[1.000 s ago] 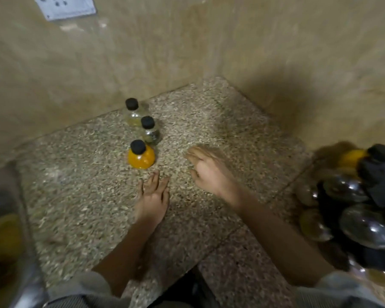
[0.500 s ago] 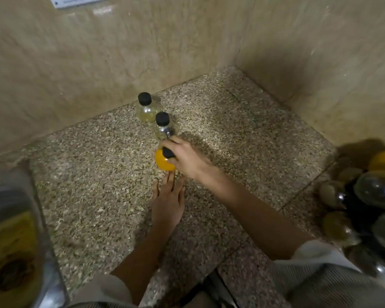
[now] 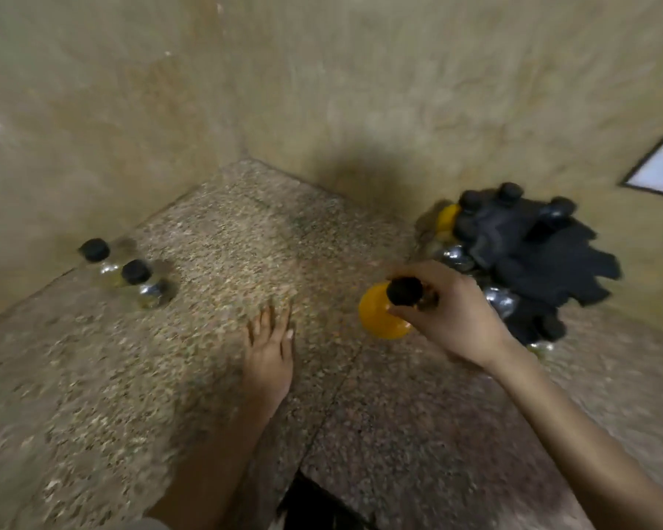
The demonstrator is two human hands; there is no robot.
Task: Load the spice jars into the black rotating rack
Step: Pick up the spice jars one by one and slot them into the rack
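Observation:
My right hand (image 3: 452, 311) grips a round jar of orange-yellow spice (image 3: 379, 315) by its black cap, lifted above the counter just left of the black rotating rack (image 3: 544, 258). The rack stands at the right and carries several jars, one yellow near its top left. Two clear jars with black caps stand at the left by the wall, the far jar (image 3: 97, 255) and the near jar (image 3: 141, 281). My left hand (image 3: 269, 350) lies flat on the counter, fingers spread, holding nothing.
The speckled granite counter (image 3: 230, 239) fits into a corner of two beige walls. A white framed sheet (image 3: 659, 166) hangs on the right wall. A dark gap (image 3: 314, 506) shows at the counter's near edge.
My right hand has lifted the orange jar away from the other two jars and carried it right, close to the rack. The view has swung right. My left hand stays flat.

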